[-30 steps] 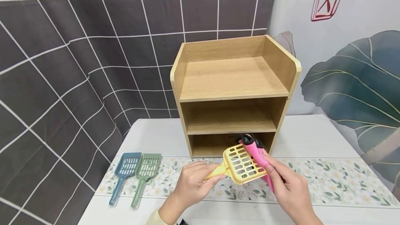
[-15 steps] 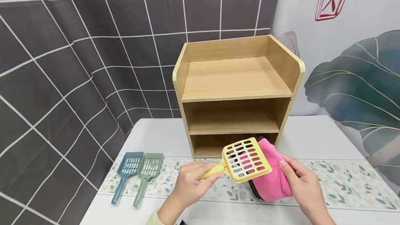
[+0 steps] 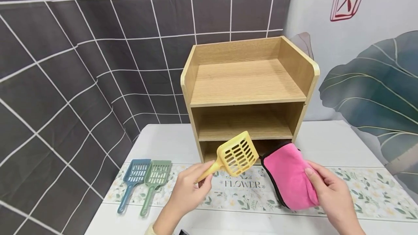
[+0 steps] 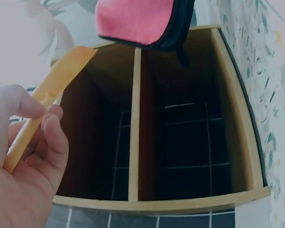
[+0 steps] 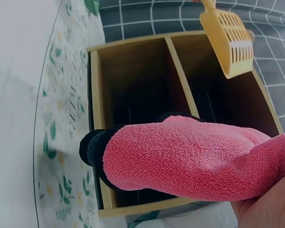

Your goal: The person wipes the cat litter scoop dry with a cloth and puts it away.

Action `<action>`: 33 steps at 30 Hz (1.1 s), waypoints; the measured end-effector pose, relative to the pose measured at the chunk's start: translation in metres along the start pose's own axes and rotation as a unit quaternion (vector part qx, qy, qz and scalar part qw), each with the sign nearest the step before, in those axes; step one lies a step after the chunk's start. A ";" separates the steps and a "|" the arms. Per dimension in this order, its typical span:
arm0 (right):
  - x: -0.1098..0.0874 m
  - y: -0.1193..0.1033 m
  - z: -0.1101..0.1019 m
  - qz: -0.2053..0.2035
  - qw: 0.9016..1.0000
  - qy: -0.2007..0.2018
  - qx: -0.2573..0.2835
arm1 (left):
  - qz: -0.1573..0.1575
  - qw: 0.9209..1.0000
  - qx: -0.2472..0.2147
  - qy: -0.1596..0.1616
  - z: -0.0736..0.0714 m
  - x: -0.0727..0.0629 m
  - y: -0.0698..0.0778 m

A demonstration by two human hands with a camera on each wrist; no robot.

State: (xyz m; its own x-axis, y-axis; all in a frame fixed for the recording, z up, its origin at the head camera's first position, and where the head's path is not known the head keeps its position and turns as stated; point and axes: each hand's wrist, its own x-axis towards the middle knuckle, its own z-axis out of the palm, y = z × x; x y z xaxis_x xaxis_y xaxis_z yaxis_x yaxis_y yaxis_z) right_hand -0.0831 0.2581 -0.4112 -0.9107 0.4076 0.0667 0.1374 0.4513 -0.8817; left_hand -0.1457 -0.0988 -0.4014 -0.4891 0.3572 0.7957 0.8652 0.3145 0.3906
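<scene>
My left hand [image 3: 187, 191] grips the handle of a yellow slotted litter scoop [image 3: 237, 154], its head raised and tilted in front of the shelf's lowest opening. In the left wrist view the scoop [image 4: 61, 78] is seen from its side. My right hand [image 3: 333, 195] pinches the right side of a pink cloth [image 3: 290, 180] with black edging, held above the table. Up close in the right wrist view, the cloth [image 5: 190, 159] has a fluffy terry surface and hangs folded. A gap separates cloth and scoop.
A wooden shelf unit [image 3: 248, 100] with open compartments stands behind the hands. On the left of the table lie a blue scoop [image 3: 134, 177] and a green scoop [image 3: 156, 180], side by side. A flower-printed strip [image 3: 235, 198] crosses the white table.
The pink cloth, bunched at first behind the scoop, has spread out and moved right with my right hand. My left hand has drawn the scoop left, away from the cloth.
</scene>
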 end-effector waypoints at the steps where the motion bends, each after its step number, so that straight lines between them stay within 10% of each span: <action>1: 0.000 0.000 -0.001 -0.002 1.000 0.002 -0.002 | 0.002 1.000 0.005 0.000 -0.002 0.000 0.000; 33: 0.013 0.013 -0.044 -0.046 0.992 0.060 -0.106 | 0.072 0.992 0.032 0.101 -0.053 0.034 0.009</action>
State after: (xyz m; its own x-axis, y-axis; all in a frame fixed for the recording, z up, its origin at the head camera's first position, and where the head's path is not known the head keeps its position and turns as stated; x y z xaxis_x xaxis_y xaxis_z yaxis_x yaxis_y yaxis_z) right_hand -0.0760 0.3046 -0.4013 -0.8715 0.4440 0.2083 0.1469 0.6416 -0.7528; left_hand -0.1491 -0.1308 -0.3465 -0.3232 0.2217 0.9200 0.9126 0.3304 0.2410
